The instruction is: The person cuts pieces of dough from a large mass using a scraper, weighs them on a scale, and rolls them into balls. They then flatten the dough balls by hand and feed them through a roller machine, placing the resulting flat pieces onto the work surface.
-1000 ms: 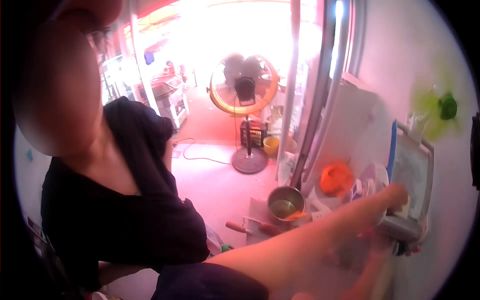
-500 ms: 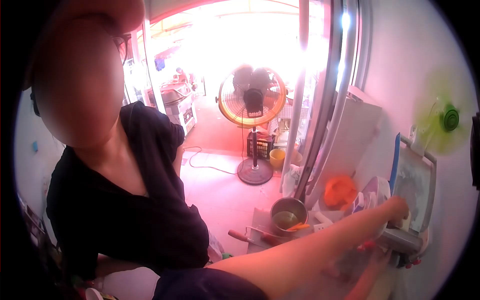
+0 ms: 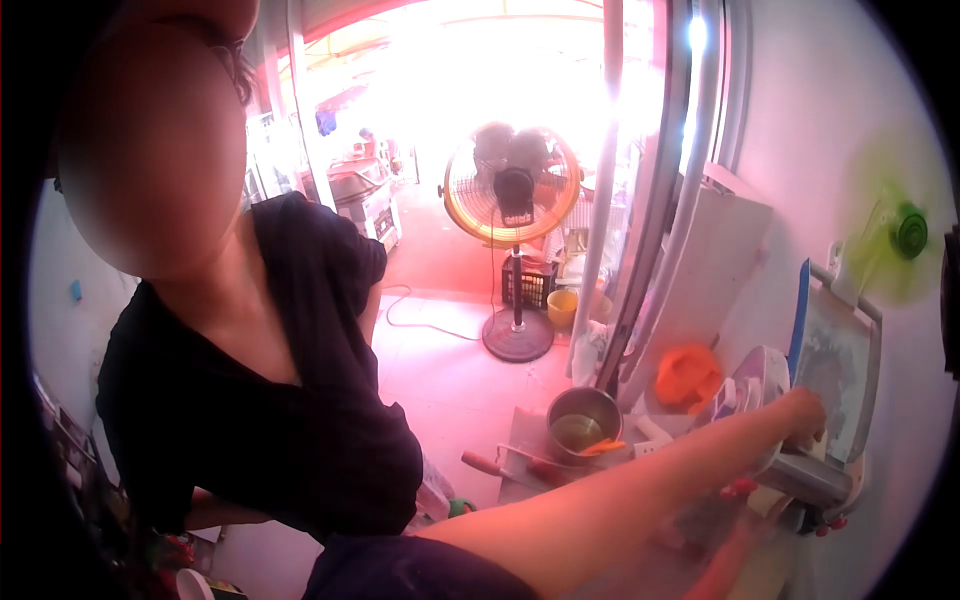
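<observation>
My left hand reaches across from the lower middle to the right. Its fingers are curled at the lower edge of a tilted panel with a blue side, just above a grey metal part. What the fingers grip is hidden. Below the forearm, my right hand is a blur beside the lower part of this equipment; its fingers cannot be made out. A white and purple device stands behind my left wrist.
A person in a black top is close on the left. A standing fan is by the bright doorway. Near my forearm are a metal pot, a red-handled tool and an orange bag. A small green fan spins at right.
The view has shifted, so the room's contents appear slightly displaced. A pale piece seen beside my left fingers earlier is now mostly hidden. My left hand stays at the panel.
</observation>
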Tool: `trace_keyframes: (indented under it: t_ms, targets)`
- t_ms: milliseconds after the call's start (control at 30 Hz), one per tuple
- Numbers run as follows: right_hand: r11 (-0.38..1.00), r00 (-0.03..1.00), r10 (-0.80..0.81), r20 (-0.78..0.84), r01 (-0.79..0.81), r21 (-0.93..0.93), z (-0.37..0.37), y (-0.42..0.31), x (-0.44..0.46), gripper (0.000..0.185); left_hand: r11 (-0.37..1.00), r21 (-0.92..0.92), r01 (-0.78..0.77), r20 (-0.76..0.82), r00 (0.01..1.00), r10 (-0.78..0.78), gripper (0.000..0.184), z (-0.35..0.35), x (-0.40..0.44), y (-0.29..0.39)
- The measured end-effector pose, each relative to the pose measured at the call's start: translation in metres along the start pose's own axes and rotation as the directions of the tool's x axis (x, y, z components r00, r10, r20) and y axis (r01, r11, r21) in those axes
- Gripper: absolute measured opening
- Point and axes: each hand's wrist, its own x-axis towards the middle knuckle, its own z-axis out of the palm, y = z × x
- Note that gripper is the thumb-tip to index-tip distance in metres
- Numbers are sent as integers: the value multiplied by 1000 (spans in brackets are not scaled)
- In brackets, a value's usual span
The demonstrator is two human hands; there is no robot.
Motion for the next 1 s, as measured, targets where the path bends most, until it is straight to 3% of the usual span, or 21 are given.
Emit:
trace_keyframes:
  t_ms: [800, 900, 1000]
  targets:
    - [996, 996, -71, -45, 69, -54, -43, -9, -55, 55, 1000, -7, -18, 17, 1000, 18, 27, 2, -2, 12]
    - [998, 999, -46, 11, 46, 37, -47, -11, -65, 39, 1000, -1, -14, 13, 1000, 14, 28, 3, -1, 13]
    - [995, 999, 13, -52, -8, 98, -53, -18, -76, 38, 1000, 13, 3, 7, 1000, -3, 28, 2, -7, 13]
